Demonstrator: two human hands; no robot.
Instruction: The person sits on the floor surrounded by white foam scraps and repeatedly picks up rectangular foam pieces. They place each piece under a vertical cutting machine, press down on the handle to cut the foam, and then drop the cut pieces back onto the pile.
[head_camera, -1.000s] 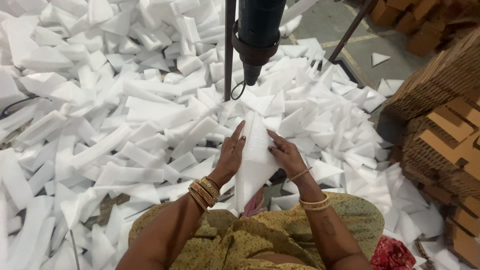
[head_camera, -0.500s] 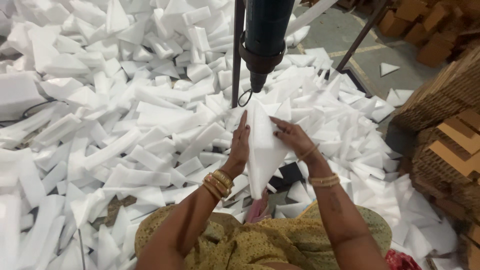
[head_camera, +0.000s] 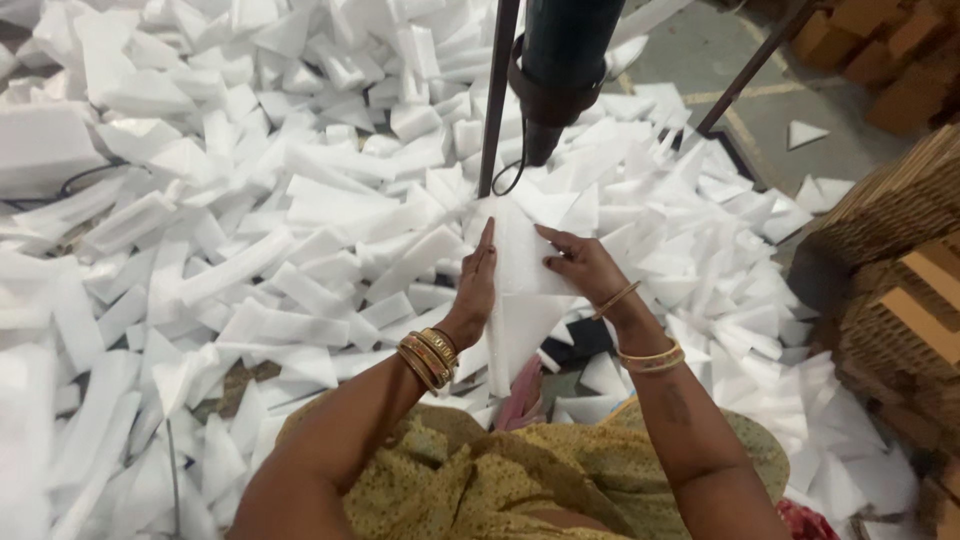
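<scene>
The floor is buried under a deep drift of white foam offcuts (head_camera: 250, 250), mostly long wedges and strips, with bare grey concrete floor (head_camera: 740, 70) showing only at the upper right and stacks of brown corrugated cardboard (head_camera: 900, 300) along the right edge. A dark cylindrical tool body (head_camera: 560, 70) hangs from above on a thin dark metal rod (head_camera: 497, 100), its lower tip just over the work. Compared with the frames from a second and half a second earlier, the flat white triangular foam sheet (head_camera: 520, 300) has been carried upward and away from the body: its upper point now sits just below the tip of the hanging tool, where before it was lower and nearer the lap. Judged from this, the piece is being presented to the tool rather than set aside. The left hand (head_camera: 474, 290) stands edge-on against the left face of the sheet, fingers straight and together, pressing flat rather than curling round. The right hand (head_camera: 585, 265) lies on the right side near the top, fingers spread over the surface and thumb toward the sheet's edge, pinching it lightly. The sheet is thus held upright between both hands, its lower part running down toward the yellow patterned garment (head_camera: 520, 470). Gold bangles (head_camera: 428, 355) show on both wrists.
</scene>
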